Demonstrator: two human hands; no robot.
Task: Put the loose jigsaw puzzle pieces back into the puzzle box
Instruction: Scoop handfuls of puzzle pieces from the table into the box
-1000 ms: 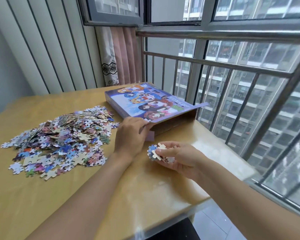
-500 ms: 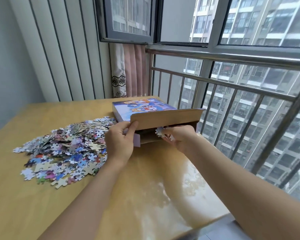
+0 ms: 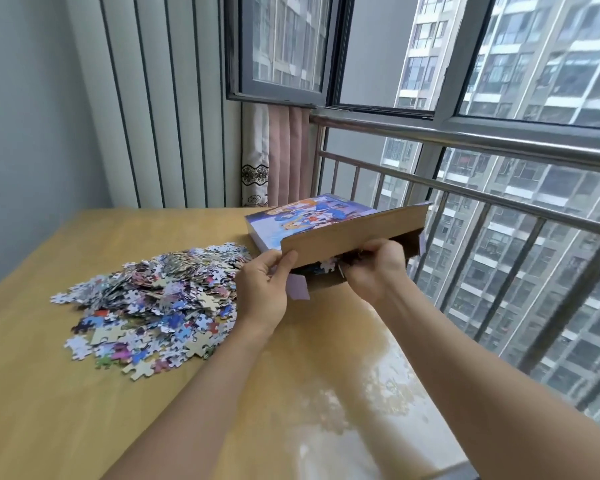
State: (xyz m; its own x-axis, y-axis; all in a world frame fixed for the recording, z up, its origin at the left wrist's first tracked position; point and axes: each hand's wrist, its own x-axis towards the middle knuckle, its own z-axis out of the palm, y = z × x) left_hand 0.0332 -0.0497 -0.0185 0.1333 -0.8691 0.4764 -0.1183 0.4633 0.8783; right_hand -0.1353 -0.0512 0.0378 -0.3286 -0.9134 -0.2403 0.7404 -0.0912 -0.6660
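Jigsaw puzzle pieces [image 3: 153,303] are heaped at the left of the tabletop [image 3: 84,410], well short of its near edge. Just right of the heap, the left hand [image 3: 265,289] is positioned with its grip clamped on the raised cardboard flap [image 3: 354,237] of the puzzle box [image 3: 312,216], thumb against the flap's near left corner. The box is laid flat at the far right of the tabletop, beside the railing [image 3: 499,202]. The right hand [image 3: 374,268] is held at the box opening, fingers curled around a few pieces [image 3: 328,264] at the mouth. Further pieces are seen inside the opening.
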